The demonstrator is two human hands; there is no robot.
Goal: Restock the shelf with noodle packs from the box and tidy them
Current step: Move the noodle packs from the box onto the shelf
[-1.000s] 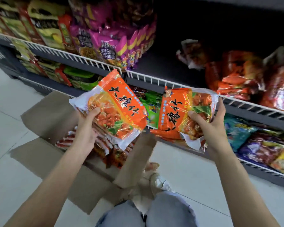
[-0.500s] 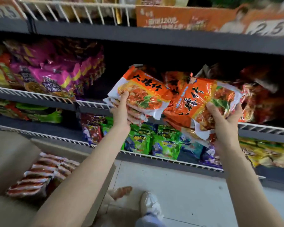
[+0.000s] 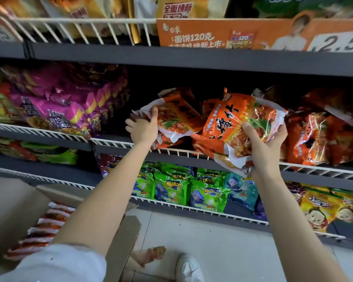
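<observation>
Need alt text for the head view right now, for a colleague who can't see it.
Each hand holds an orange noodle pack at the middle shelf: left hand with its pack over the white wire rail, right hand gripping another. An open cardboard box sits lower left.

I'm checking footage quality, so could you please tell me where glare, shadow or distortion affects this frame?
Head view: glare streaks the orange noodle pack in the right hand; the shelf recess behind the left hand is deep shadow; wide-angle distortion bows the shelf rails.
</observation>
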